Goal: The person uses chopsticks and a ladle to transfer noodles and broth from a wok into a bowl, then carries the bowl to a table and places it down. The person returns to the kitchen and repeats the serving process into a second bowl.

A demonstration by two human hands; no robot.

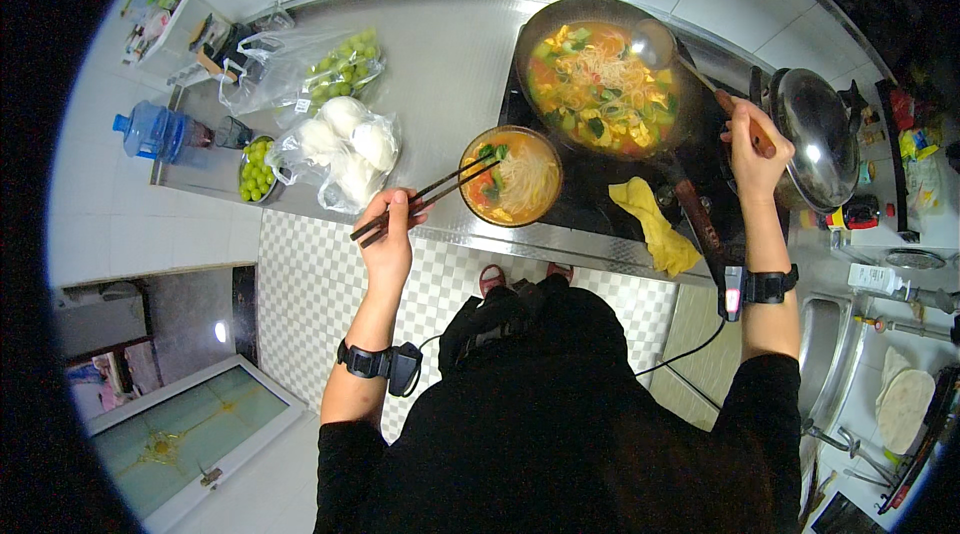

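My left hand (pixel 390 226) holds a pair of dark chopsticks (pixel 442 193), whose tips touch the greens in a bowl of noodle soup (pixel 511 175) at the counter's edge. In my right hand (pixel 756 148) is the wooden handle of a metal ladle (pixel 655 43). The ladle's head rests over the right part of a wok (pixel 534 16) on the black cooktop. Noodles, egg, greens and red broth (pixel 604 88) fill the wok. Its wooden handle (pixel 697 215) points towards me, beside a yellow cloth (pixel 654 226).
Left on the steel counter (pixel 442 39) lie bagged white buns (pixel 349 144), bagged green grapes (pixel 345 67), a bowl of grapes (pixel 257 170) and a blue-tinted water bottle (pixel 154 132). A lidded pot (pixel 816 136) stands right of the wok, with a sink (pixel 825 346) nearer me.
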